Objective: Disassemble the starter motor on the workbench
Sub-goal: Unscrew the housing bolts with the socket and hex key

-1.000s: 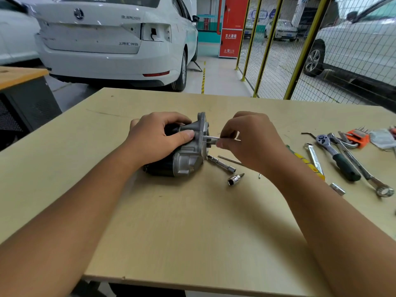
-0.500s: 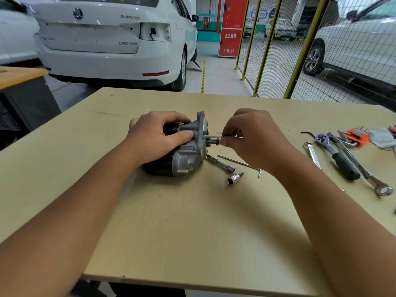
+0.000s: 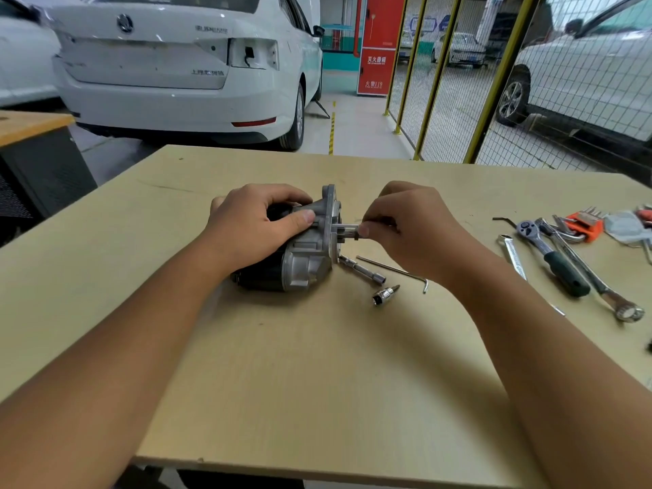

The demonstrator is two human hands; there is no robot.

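The starter motor [image 3: 304, 263], with a black body and a silver aluminium nose housing, lies on its side at the middle of the wooden workbench [image 3: 317, 382]. My left hand [image 3: 254, 227] grips it from above, thumb pressed on the housing. My right hand [image 3: 412, 234] is just right of the mounting flange and pinches a small silver driver tool [image 3: 347, 228] that points horizontally into the flange. The tool's rear end is hidden inside my fingers.
Beside the motor lie an extension bar [image 3: 361, 270], a long hex key [image 3: 391, 268] and a small socket bit [image 3: 385, 295]. At the right are a flat wrench [image 3: 511, 255], a ratchet [image 3: 550, 255], a combination wrench [image 3: 592, 277] and an orange hex key set [image 3: 585, 224].
My right hand has shifted slightly up and left at the flange, still pinching the tool, and the long hex key under my wrist has come into view. My left hand has held still.
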